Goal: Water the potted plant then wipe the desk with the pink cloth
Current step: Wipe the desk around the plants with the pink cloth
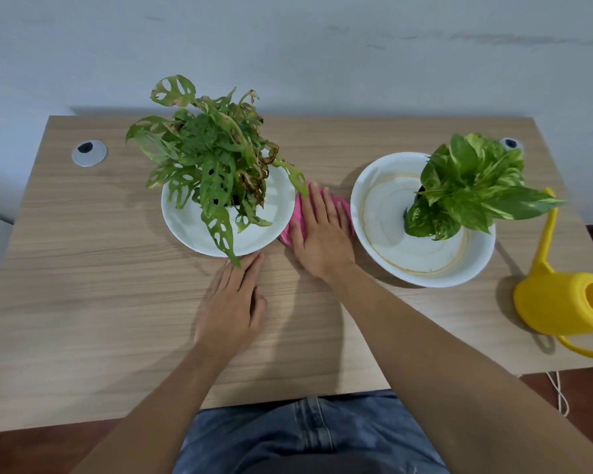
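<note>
My right hand (319, 230) lies flat, fingers spread, pressing the pink cloth (297, 215) onto the wooden desk (100, 275) between two white dishes. Most of the cloth is hidden under the palm. My left hand (235, 302) rests flat on the desk, fingertips near the rim of the left white dish (185, 224), holding nothing. A holey-leafed potted plant (209, 159) stands in that dish. A second potted plant (469, 186) with variegated leaves stands in the right white basin (391, 254). The yellow watering can (562, 302) sits at the desk's right edge.
Round grey cable grommets sit at the back left (89, 152) and back right (510, 144) of the desk. A plain wall rises behind the desk. My lap in blue jeans (308, 436) is at the front edge. A white cord (560, 391) hangs off the right side.
</note>
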`<control>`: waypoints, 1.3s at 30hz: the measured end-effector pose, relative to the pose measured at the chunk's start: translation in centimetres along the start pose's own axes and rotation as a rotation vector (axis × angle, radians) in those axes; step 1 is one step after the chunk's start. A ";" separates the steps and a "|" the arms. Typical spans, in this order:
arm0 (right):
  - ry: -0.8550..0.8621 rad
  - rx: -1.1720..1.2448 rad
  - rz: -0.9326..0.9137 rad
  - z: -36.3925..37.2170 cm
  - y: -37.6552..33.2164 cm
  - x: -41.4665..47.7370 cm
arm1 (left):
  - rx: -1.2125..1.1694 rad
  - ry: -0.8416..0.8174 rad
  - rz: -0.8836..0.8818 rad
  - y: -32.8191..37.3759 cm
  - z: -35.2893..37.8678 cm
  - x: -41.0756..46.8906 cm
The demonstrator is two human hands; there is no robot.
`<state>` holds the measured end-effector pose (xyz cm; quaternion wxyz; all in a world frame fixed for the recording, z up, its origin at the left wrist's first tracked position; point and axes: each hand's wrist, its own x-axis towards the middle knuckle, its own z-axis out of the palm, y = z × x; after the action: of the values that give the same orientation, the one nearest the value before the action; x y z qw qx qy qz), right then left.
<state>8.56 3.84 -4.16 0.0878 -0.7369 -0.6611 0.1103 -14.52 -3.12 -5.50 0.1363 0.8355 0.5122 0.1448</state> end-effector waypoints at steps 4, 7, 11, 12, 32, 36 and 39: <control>-0.043 0.029 -0.130 -0.5 1.5 -2.2 | -0.006 -0.009 0.004 -0.2 0.1 -0.1; -0.086 0.053 -0.260 -1.4 4.0 -6.0 | -0.013 -0.016 0.001 -0.2 0.1 0.0; -0.129 0.033 -0.344 -2.9 7.8 -10.9 | -0.007 -0.006 0.000 0.0 0.0 -0.1; -0.143 0.025 -0.357 -3.3 8.7 -11.8 | -0.009 -0.004 0.003 0.1 0.0 -0.2; -0.116 0.016 -0.306 -1.4 2.0 -1.9 | 0.003 0.007 0.010 0.7 -0.5 -0.1; -0.111 0.010 -0.377 -1.7 4.7 -6.2 | -0.010 0.003 0.004 0.8 -0.5 -0.2; -0.133 -0.016 -0.402 -2.8 8.1 -10.6 | -0.007 -0.009 0.003 0.7 -0.5 -0.3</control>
<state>16.03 -7.53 -3.19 0.0582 -0.5820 -0.8000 0.1338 -14.25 -3.67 -4.77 0.1414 0.8365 0.5097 0.1432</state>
